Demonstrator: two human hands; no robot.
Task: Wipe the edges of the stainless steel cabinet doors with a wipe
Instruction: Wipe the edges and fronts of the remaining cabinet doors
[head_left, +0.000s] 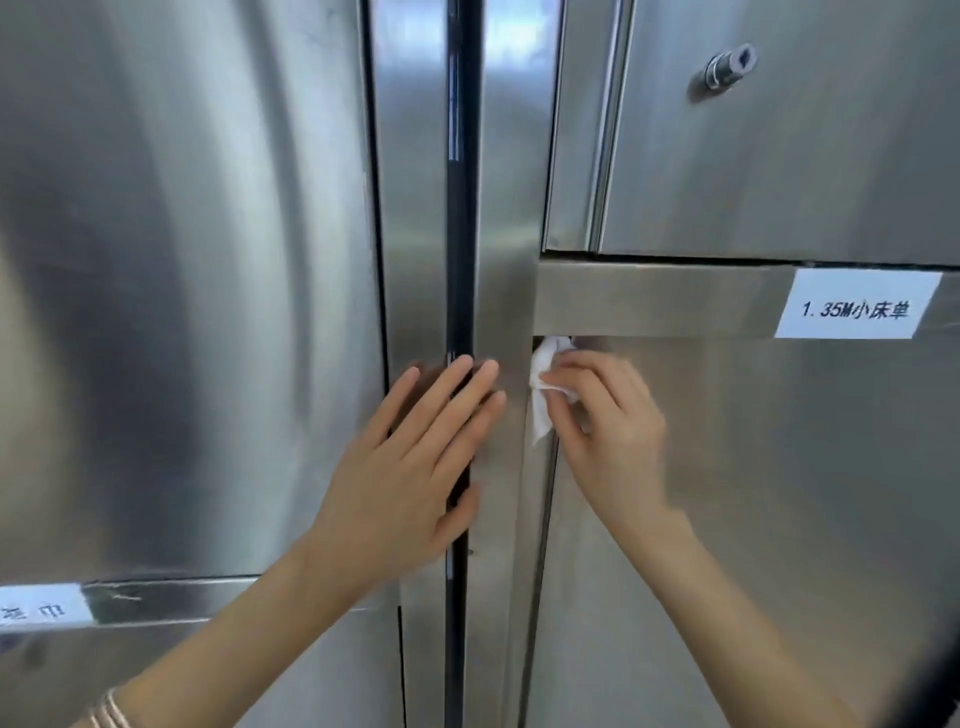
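Stainless steel cabinet fronts fill the head view; a dark vertical gap (460, 260) separates the left cabinet from the right one. Left hand (415, 467): open and flat, fingers spread narrowly and pointing up and to the right, palm pressed on the steel across the dark gap, holding nothing; a beaded bracelet (109, 709) circles its wrist at the lower left corner. Right hand (608, 415): fingers curled and pinched on a white wipe (545, 384); the wipe is crumpled, pressed against the left edge of the lower right cabinet door (753, 519), at that door's upper left corner, just below the horizontal steel rail (649, 299); part of the wipe hangs down along the vertical seam beside the door edge. The two hands lie near each other but apart, with a steel upright (511, 322) between them. On the rail to the right, a white printed label (854, 306) reads "1. 35M" followed by characters; above the rail, the upper right cabinet door (805, 156) carries a small metal lock cylinder (727, 65). At the lower left, a second white label (39, 608) sits on another horizontal rail, its text only partly in view; the large left cabinet door (182, 260) above it shows blurred reflections.
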